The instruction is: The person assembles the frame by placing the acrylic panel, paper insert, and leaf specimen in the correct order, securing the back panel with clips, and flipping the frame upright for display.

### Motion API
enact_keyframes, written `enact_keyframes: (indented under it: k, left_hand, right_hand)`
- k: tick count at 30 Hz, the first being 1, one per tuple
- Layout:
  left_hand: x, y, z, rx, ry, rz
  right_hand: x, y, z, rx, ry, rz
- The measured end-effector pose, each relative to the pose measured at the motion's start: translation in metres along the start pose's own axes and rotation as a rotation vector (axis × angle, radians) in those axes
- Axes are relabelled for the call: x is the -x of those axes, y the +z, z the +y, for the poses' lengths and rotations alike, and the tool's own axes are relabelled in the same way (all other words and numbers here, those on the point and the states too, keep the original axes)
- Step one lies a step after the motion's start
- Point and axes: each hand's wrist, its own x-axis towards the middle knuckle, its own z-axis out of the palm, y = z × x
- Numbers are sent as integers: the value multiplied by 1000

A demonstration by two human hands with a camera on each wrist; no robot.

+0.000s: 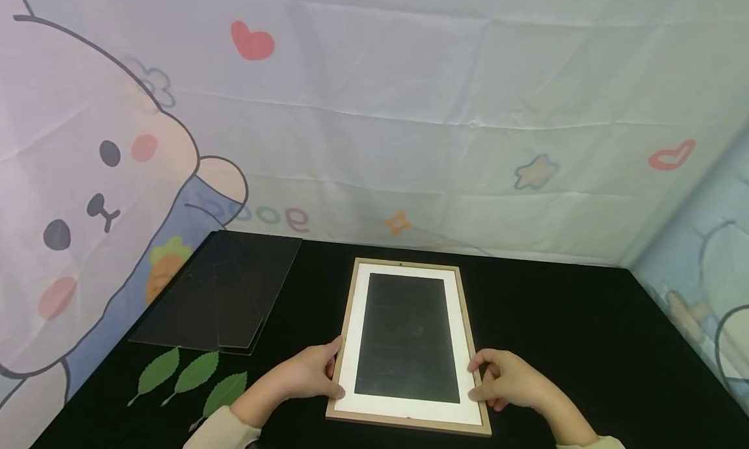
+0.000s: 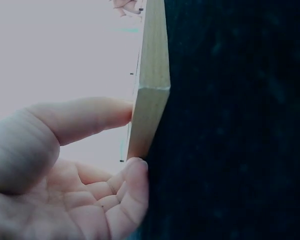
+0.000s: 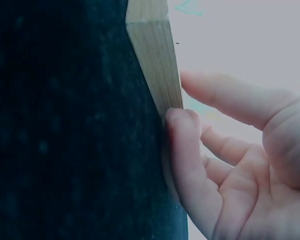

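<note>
A picture frame [image 1: 409, 425] with a light wooden border, a white mat [image 1: 358, 345] and a dark centre panel [image 1: 406, 338] lies face up in the head view. On its left side, near the lower corner, my left hand [image 1: 310, 371] grips the border, thumb over the front. Opposite it, my right hand [image 1: 509, 381] holds the right border between thumb and fingers. Both wrist views show the wooden edge close up: the frame's side [image 2: 155, 50] by the left thumb, and its side [image 3: 155, 60] by the right fingers. The frame's back is hidden.
Left on the black tabletop [image 1: 562, 345] lie clear flat sheets, a large one [image 1: 175, 312] and a narrower one [image 1: 236, 319]. Three green leaves [image 1: 158, 371] lie in front of them, one close to my left forearm. A printed cloth [image 1: 380, 111] hangs behind the table.
</note>
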Motion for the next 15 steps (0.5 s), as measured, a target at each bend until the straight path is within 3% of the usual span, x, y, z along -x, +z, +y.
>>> enact_keyframes:
  k: [15]
  left_hand:
    - [2, 1, -4, 52, 41, 9]
  right_hand:
    - [1, -2, 1, 4, -26, -36]
